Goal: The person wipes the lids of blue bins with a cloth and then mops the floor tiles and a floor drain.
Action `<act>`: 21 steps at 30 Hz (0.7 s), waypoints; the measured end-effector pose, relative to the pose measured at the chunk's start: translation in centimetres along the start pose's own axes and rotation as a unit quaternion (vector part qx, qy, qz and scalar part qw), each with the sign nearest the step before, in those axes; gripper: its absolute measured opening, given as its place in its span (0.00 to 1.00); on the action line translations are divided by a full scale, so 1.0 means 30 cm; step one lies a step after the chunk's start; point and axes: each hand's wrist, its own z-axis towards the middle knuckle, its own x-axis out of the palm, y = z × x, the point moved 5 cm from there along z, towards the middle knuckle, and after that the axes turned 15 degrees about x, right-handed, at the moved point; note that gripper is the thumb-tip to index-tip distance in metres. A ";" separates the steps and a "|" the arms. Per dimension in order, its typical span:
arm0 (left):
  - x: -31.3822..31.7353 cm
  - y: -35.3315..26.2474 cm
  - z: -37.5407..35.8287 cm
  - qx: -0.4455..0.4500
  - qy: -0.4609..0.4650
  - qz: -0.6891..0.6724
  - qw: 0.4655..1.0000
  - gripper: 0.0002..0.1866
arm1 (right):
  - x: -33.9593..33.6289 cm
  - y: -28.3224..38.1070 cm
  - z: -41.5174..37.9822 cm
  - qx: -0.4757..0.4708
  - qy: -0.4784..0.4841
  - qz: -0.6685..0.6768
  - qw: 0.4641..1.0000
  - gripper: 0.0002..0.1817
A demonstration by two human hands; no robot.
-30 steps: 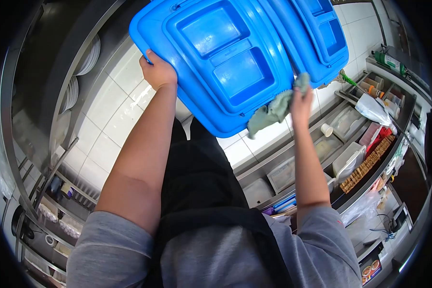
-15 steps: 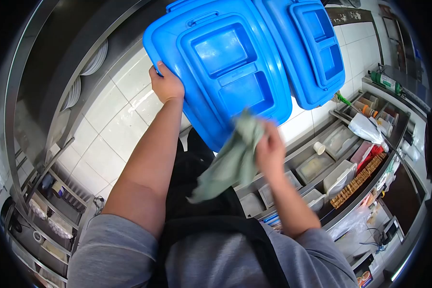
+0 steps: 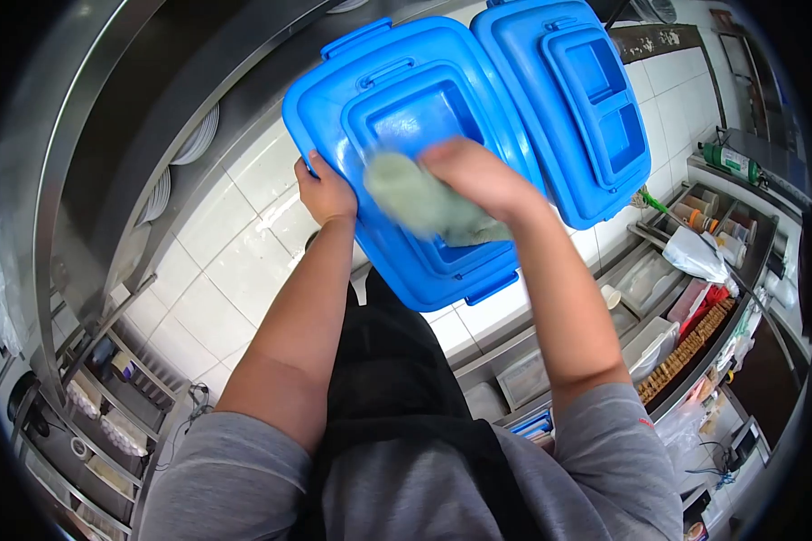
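One right hand [image 3: 481,176] clutching green cloth [image 3: 410,197], left hand [image 3: 328,191] gripping edge of blue lid [image 3: 424,113]

White tiles make up your floor [image 3: 253,257], with dark joints and bright patches of reflected light. To your left a dark steel unit [image 3: 90,135] curves past, bowed by the wide lens, with stacked white plates [image 3: 197,140] along it. Below it you have a slatted metal rack [image 3: 146,370] and a loose cable [image 3: 198,397]. On your right runs a steel shelf [image 3: 492,361] of trays [image 3: 525,379], a cup [image 3: 611,296] and a pale bag [image 3: 695,255]. Near its far end lies a green bottle [image 3: 729,160].
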 end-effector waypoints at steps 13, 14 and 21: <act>0.030 -0.025 -0.031 0.021 0.010 -0.078 0.997 0.29 | -0.136 -0.720 -0.239 0.078 -0.570 -0.101 0.812 0.19; 0.036 -0.011 -0.024 0.020 0.011 -0.085 0.996 0.29 | -0.074 -0.766 -0.264 0.134 -0.571 -0.080 0.806 0.22; 0.052 0.013 -0.012 0.029 0.035 -0.091 0.995 0.30 | 0.856 -0.786 -0.255 0.254 -0.207 0.064 0.943 0.28</act>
